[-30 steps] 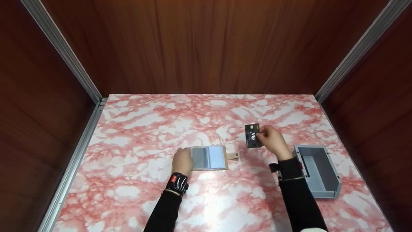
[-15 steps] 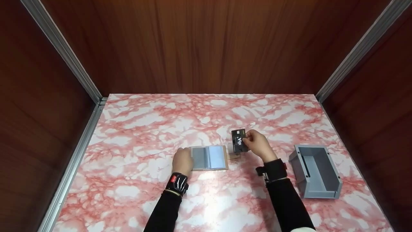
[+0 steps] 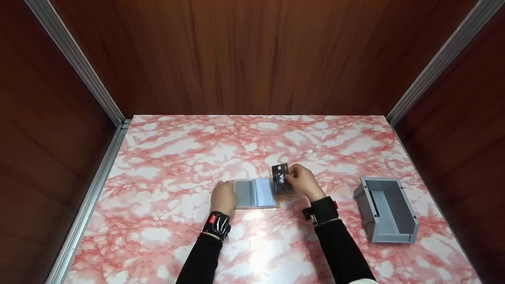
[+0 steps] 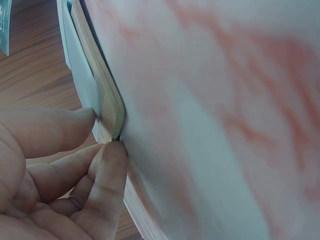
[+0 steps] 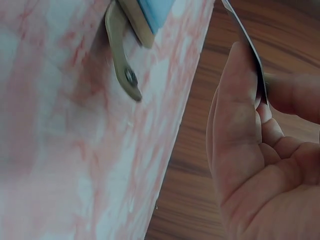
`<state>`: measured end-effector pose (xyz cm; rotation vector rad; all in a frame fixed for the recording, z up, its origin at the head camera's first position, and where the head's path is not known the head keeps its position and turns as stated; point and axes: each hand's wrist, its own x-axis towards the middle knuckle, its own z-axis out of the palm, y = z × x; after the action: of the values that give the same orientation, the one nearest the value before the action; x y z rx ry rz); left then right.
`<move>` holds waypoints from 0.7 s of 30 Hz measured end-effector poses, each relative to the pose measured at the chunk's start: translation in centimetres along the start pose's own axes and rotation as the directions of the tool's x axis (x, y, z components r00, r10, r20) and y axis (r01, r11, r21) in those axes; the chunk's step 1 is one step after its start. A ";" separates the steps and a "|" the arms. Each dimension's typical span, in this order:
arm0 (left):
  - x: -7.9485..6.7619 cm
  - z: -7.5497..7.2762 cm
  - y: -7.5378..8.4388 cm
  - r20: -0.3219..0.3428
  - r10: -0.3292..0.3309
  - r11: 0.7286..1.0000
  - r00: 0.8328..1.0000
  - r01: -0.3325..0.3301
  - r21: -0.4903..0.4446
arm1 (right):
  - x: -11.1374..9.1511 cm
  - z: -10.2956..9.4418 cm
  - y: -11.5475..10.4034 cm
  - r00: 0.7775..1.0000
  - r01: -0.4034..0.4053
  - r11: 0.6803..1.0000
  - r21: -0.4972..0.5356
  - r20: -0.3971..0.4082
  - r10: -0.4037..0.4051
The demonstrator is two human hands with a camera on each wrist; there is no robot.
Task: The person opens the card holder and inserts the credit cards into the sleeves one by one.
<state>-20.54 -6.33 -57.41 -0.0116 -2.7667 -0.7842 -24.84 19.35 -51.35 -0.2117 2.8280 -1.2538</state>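
Note:
An open card holder point(image 3: 263, 193) with clear sleeves lies on the pink-and-white marbled table. My left hand point(image 3: 223, 196) pinches its left edge; in the left wrist view the thumb presses the sleeves while the fingertips meet the cover's edge point(image 4: 111, 100). Between thumb and fingers, my right hand point(image 3: 304, 182) holds a black card point(image 3: 279, 177) marked "Vip". That card overlaps the holder's upper right corner in the head view. In the right wrist view it appears edge-on point(image 5: 250, 45), apart from the holder's snap strap point(image 5: 119, 60).
A grey open bin point(image 3: 367, 215) stands on the table at the right. Dark wood-grain panels point(image 3: 252, 59) close off the back and both sides, with metal rails point(image 3: 79, 59) at the corners.
My right hand has carried the black card left and slightly toward me, from beside the holder to over its right edge. My left hand and the holder have stayed put.

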 end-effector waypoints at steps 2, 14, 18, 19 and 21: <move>0.0 -0.1 0.1 0.000 -0.005 1.000 1.000 0.005 -0.001 | 0.0 0.4 -0.1 1.000 -0.003 1.000 0.003 0.006 0.003; -0.1 -0.3 0.3 0.010 -0.049 0.999 0.999 0.049 -0.023 | 0.1 2.5 -0.4 1.000 -0.006 1.000 0.007 0.021 0.006; -0.1 -0.1 0.4 0.002 -0.061 0.998 0.998 0.061 -0.031 | 0.0 3.1 -0.5 0.999 -0.013 1.000 0.006 0.034 0.013; -0.1 -0.1 0.4 0.000 -0.061 0.998 0.998 0.061 -0.031 | 0.0 3.3 -0.5 0.999 -0.020 1.000 0.009 0.040 0.020; -0.2 0.0 0.3 -0.005 -0.056 0.998 0.998 0.056 -0.029 | 0.0 3.5 -0.5 0.998 -0.038 0.999 0.024 0.055 0.037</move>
<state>-20.36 -6.03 -57.28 0.0631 -2.7615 -0.8364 -24.44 16.41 -53.34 -0.1885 2.7557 -1.2556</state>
